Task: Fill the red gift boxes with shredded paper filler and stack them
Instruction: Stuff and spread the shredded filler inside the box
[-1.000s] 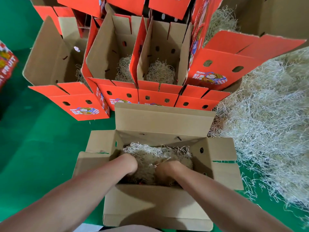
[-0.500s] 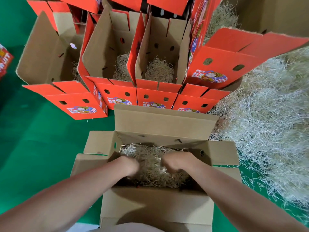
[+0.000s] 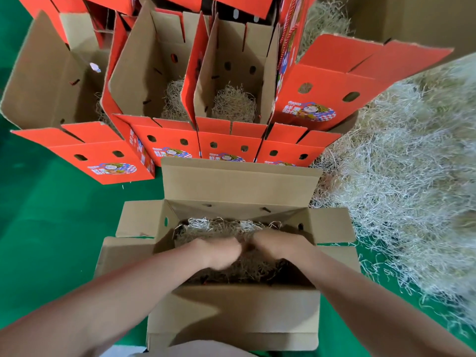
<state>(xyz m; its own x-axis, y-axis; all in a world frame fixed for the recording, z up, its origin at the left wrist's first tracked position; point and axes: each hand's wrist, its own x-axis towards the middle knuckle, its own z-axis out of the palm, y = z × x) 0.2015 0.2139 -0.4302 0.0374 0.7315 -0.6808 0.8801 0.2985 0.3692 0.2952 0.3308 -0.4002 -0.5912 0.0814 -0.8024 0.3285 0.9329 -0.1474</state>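
Inside the open box (image 3: pixel 231 313), left hand (image 3: pixel 222 251) and right hand (image 3: pixel 273 244) lie buried in shredded filler (image 3: pixel 219 227); fingers hidden, grip cannot be told.

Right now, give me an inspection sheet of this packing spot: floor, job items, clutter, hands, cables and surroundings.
Surface: green floor, boxes and filler lie on it.
Job's things: open cardboard box in front, shredded paper filler inside; red gift boxes behind, open, several holding filler; loose filler pile to the right.
Clutter: stray strands on the floor by the pile.
Hands: left hand and right hand both down in the front box's filler, close together; fingers hidden.
Cables: nothing seen.
Surroundings: brown cardboard carton at far right.
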